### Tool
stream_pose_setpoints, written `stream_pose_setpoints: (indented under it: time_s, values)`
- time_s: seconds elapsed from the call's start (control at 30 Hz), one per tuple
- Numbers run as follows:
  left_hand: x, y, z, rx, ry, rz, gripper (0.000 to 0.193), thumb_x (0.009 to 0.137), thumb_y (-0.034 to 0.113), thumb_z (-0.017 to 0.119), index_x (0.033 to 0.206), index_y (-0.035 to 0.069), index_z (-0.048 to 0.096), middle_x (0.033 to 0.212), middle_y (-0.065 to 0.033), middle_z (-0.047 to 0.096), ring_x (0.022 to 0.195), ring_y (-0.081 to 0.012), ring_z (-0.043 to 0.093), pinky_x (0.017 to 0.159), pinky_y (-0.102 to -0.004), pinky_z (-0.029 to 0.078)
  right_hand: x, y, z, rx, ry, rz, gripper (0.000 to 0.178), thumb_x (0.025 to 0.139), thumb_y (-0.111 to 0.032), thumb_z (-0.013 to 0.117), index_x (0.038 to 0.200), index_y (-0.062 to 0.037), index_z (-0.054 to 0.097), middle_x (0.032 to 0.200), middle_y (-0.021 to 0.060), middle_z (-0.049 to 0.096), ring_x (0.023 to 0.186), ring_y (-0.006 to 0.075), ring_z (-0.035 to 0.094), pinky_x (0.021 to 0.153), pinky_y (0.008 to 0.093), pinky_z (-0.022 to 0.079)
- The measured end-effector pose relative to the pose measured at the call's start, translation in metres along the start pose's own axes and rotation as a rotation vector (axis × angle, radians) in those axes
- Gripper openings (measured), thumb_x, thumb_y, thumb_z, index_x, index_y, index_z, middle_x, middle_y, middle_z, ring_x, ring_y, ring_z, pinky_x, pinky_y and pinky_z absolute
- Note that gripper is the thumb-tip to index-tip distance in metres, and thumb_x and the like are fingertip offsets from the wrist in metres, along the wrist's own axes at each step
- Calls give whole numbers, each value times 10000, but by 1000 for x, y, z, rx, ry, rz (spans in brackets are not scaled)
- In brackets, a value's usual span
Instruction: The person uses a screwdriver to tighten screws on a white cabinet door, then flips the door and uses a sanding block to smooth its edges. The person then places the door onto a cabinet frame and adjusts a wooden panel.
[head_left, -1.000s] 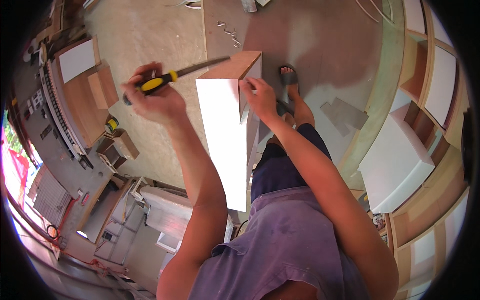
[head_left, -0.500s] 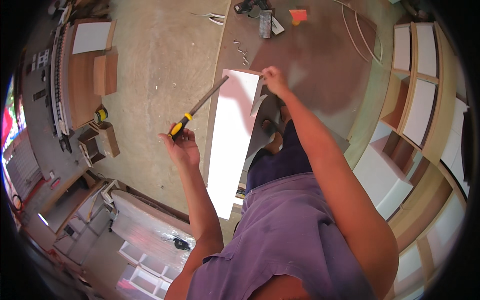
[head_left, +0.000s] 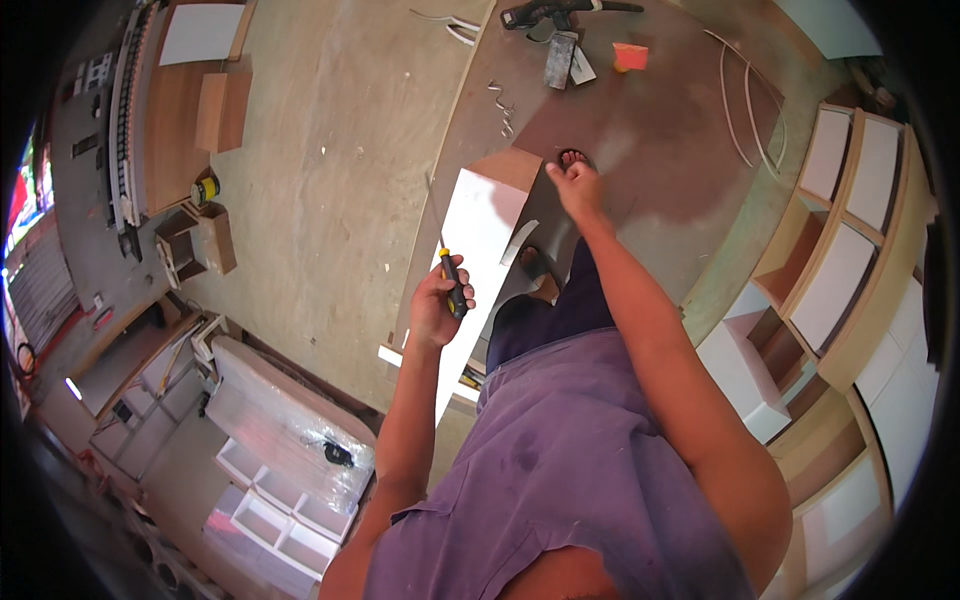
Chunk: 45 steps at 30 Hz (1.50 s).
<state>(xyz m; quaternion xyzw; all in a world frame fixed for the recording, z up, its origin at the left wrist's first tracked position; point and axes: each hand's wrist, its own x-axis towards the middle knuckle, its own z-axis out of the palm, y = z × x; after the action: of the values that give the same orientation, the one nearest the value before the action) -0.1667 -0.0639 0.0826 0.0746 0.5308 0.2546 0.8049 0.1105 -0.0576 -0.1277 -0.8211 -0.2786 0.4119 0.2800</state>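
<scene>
A file with a black and yellow handle (head_left: 452, 285) is in my left hand (head_left: 437, 308), the fingers closed around it. Its narrow blade points away from me, just left of a long white panel (head_left: 478, 235). That panel stretches from beside my body toward a brown end face (head_left: 508, 168) at its far end. My right hand (head_left: 578, 190) is closed beside the far right corner of the panel; a small gap seems to show between them. Whatever its fingers may hold is hidden. A loose white strip (head_left: 520, 243) curls off the panel's right edge.
A brown board (head_left: 640, 240) lies under my feet, bearing a power tool (head_left: 550, 14), a grey block (head_left: 560, 60), an orange piece (head_left: 630, 57) and curled strips (head_left: 503, 110). Shelving units (head_left: 835, 250) line the right. A plastic-wrapped slab (head_left: 290, 400) lies at lower left.
My left hand has moved right and nearer to me, swinging the file upright over the panel's left edge. My right hand sits slightly right and nearer. The panel's brown end face shows more.
</scene>
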Motion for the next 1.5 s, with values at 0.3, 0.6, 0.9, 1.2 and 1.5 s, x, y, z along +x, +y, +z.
stream_pose_setpoints:
  time_s: [0.3, 0.6, 0.9, 1.2, 1.5]
  values:
    - [58, 25, 62, 1394, 259, 145, 376, 910, 240, 614, 1208, 13, 589, 814, -178, 660, 767, -320, 672, 678, -416, 524, -31, -24, -23, -190, -327, -792, 400, 844, -297, 690, 1187, -94, 648, 1187, 119, 632, 1061, 331, 616, 905, 445, 484]
    - [89, 59, 148, 2091, 75, -40, 372, 966, 223, 516, 1323, 138, 575, 1012, -170, 686, 872, -358, 686, 757, -485, 547, 17, -29, -39, -231, -498, -668, 572, 850, -105, 588, 1414, -107, 491, 1418, 125, 518, 1252, 321, 525, 1030, 438, 437]
    - [110, 83, 130, 2153, 321, -68, 335, 959, 169, 471, 1248, 135, 636, 1012, -205, 666, 881, -393, 684, 784, -488, 550, 25, -35, -15, -201, -540, -549, 588, 841, -61, 574, 1420, -102, 481, 1451, 138, 490, 1307, 332, 483, 1068, 441, 415]
    - [118, 49, 163, 2204, 113, -270, 384, 937, 139, 479, 1273, 204, 652, 1039, -178, 677, 914, -367, 696, 790, -484, 566, 2, -10, -22, -111, -510, -229, 411, 891, -125, 563, 1297, -69, 544, 1257, 164, 596, 1163, 341, 583, 974, 428, 475]
    - [118, 23, 162, 2063, 59, -189, 425, 862, 126, 561, 1258, 233, 669, 993, -193, 710, 899, -354, 701, 787, -470, 564, 27, 1, -38, 15, -232, -87, 301, 937, -207, 594, 1191, -46, 591, 1070, 159, 658, 977, 316, 651, 874, 410, 506]
